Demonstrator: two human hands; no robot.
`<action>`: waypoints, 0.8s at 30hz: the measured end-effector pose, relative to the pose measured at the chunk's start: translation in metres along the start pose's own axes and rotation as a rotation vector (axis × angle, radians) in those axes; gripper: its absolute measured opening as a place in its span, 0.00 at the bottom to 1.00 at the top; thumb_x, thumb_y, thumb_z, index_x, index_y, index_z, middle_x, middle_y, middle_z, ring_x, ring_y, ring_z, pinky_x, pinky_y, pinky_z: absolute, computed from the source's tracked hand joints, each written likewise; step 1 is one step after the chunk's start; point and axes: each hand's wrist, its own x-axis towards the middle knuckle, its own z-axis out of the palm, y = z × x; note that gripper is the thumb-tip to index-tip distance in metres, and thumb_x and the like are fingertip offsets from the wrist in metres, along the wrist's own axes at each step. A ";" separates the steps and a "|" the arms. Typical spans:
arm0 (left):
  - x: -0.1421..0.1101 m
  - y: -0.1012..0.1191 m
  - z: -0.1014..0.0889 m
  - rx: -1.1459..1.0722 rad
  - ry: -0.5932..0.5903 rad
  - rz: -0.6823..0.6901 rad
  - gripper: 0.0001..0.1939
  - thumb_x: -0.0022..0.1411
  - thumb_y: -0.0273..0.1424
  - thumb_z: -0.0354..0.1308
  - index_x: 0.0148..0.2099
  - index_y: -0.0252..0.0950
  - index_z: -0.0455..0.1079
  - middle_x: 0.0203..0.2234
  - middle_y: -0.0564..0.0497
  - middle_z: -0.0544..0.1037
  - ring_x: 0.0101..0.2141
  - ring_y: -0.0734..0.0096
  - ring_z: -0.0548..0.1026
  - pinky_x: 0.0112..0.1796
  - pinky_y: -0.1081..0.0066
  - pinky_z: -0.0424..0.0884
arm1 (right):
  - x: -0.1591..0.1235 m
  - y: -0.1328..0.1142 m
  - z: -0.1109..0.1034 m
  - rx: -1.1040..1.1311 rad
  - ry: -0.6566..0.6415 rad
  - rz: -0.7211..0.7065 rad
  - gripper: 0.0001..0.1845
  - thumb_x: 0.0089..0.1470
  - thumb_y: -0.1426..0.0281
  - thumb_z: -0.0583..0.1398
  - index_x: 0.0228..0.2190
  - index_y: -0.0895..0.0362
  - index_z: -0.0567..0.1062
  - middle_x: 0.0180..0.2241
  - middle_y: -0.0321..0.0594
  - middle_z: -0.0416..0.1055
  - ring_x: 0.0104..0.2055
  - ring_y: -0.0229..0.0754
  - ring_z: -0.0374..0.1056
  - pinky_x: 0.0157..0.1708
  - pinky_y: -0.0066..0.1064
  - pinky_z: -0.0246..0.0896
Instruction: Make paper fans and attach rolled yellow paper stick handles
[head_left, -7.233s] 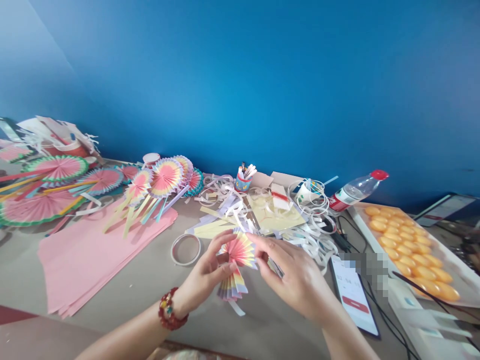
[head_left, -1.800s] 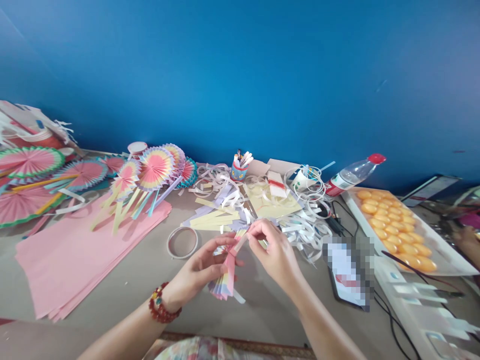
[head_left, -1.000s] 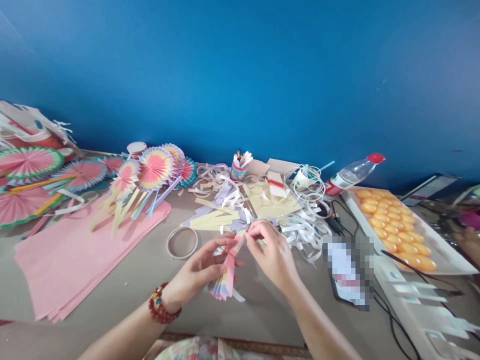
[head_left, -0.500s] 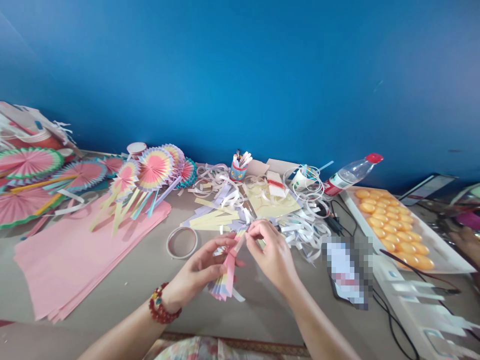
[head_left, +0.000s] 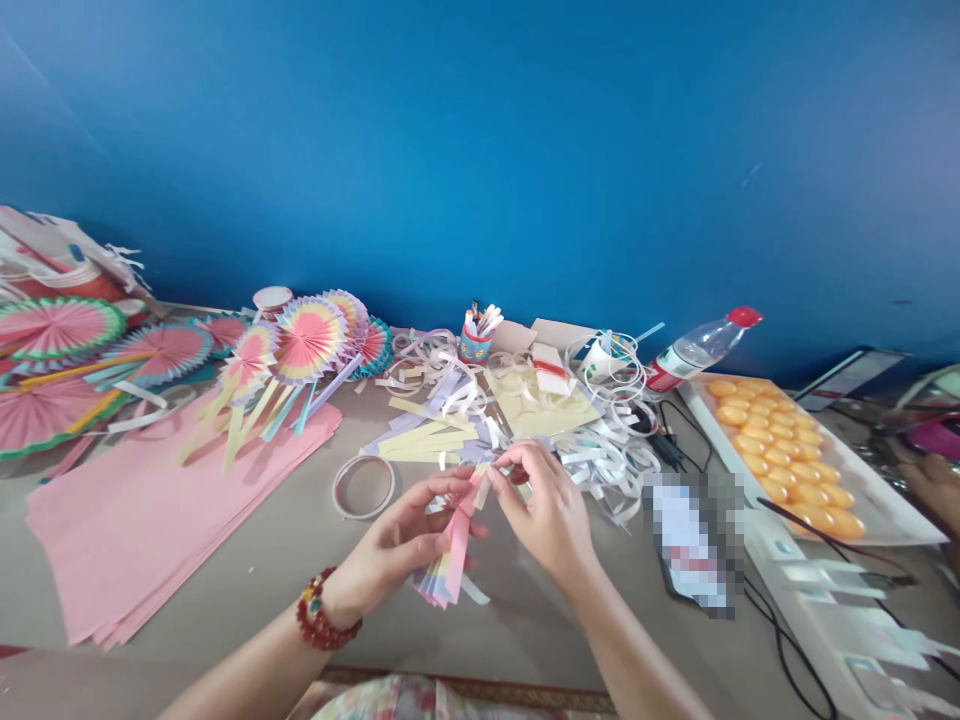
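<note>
Over the table front, a narrow pleated paper fan in pink, yellow and lilac is folded together and tilted. My left hand, with a red bead bracelet at the wrist, grips its middle between thumb and fingers. At the fan's upper end, my right hand pinches the paper between thumb and forefinger. A pale strip shows by those fingertips, but I cannot tell whether it belongs to the fan. Left of the hands, a roll of tape lies flat.
Pink paper sheets lie at left, with finished paper fans behind. Paper strips and white curled scraps lie beyond my hands. At right are a bottle, a blurred phone, cables and a white tray of orange oval things.
Both hands keep nearly the same place and grip on the fan. The fan has turned slightly, showing more of its pink side face.
</note>
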 end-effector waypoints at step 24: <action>-0.002 -0.001 -0.004 0.070 0.037 -0.045 0.21 0.64 0.32 0.61 0.59 0.45 0.72 0.70 0.45 0.48 0.52 0.51 0.73 0.47 0.57 0.76 | 0.010 0.010 -0.017 0.247 -0.114 0.051 0.07 0.63 0.70 0.58 0.31 0.53 0.71 0.35 0.38 0.70 0.34 0.40 0.68 0.36 0.31 0.65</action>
